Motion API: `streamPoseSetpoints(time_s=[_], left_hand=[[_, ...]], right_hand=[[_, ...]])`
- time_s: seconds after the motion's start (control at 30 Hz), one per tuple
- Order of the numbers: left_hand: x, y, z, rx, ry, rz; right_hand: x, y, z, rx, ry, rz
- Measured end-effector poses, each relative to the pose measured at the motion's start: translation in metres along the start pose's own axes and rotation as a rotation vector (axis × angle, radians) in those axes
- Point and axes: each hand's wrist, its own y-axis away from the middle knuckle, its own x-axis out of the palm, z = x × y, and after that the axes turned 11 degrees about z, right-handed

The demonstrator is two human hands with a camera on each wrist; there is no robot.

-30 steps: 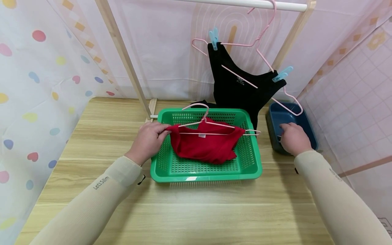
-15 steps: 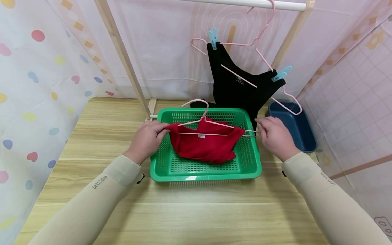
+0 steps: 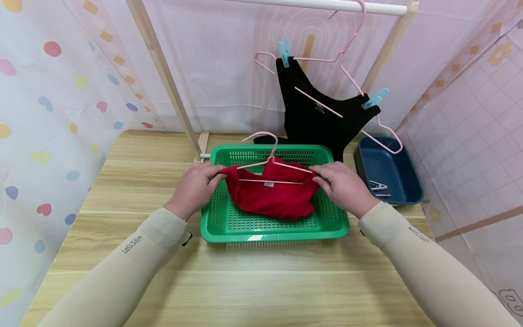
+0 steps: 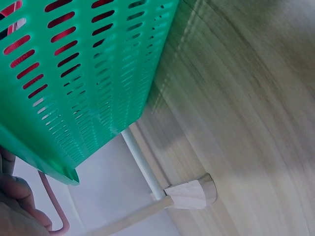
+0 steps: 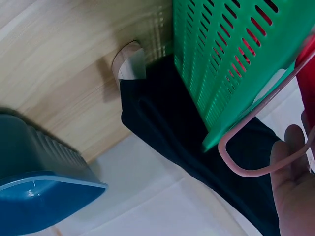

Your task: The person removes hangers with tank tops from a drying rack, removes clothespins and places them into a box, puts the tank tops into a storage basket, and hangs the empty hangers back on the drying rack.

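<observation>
A red top point(image 3: 269, 200) with a small white neck label spreads over a pink hanger point(image 3: 273, 147), its lower part bunched inside the green basket point(image 3: 273, 237). With thumb and fingers, my left hand point(image 3: 196, 186) pinches the top's left shoulder. At the other shoulder my right hand point(image 3: 342, 187) pinches the red cloth. Fingers cover both ends of the hanger in the head view. The right wrist view shows the hanger's looped end point(image 5: 246, 172) passing by my right hand. Whether a clothespin sits within my right fingers cannot be seen.
Behind the basket a black tank top point(image 3: 314, 113) hangs from a pink hanger on the white rod point(image 3: 347, 5), held by blue clothespins point(image 3: 284, 51). A dark blue bin point(image 3: 394, 168) with clothespins point(image 3: 377, 185) inside stands at right. A wooden post point(image 3: 163, 72) rises at left.
My right hand has come left out of the blue bin, past the hanger's right end, and now pinches the red top's right shoulder. My left hand has kept its hold.
</observation>
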Motion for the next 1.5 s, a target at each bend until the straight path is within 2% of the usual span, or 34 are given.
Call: streamPoseSetpoints(time_s=[0.43, 0.67, 1.23, 1.5], left_hand=[[-0.002, 0.001, -0.001, 0.005, -0.004, 0.009], [-0.003, 0.0, 0.001, 0.019, 0.01, 0.008], [-0.01, 0.003, 0.0, 0.019, 0.08, 0.039], [-0.013, 0.006, 0.001, 0.044, 0.112, 0.015]], right_hand=[[0.002, -0.001, -0.002, -0.003, 0.016, -0.007], [0.002, 0.0, -0.002, -0.014, 0.047, -0.043], [0.0, 0.003, 0.0, -0.034, 0.058, -0.105], [0.0, 0.005, -0.002, -0.021, 0.059, -0.116]])
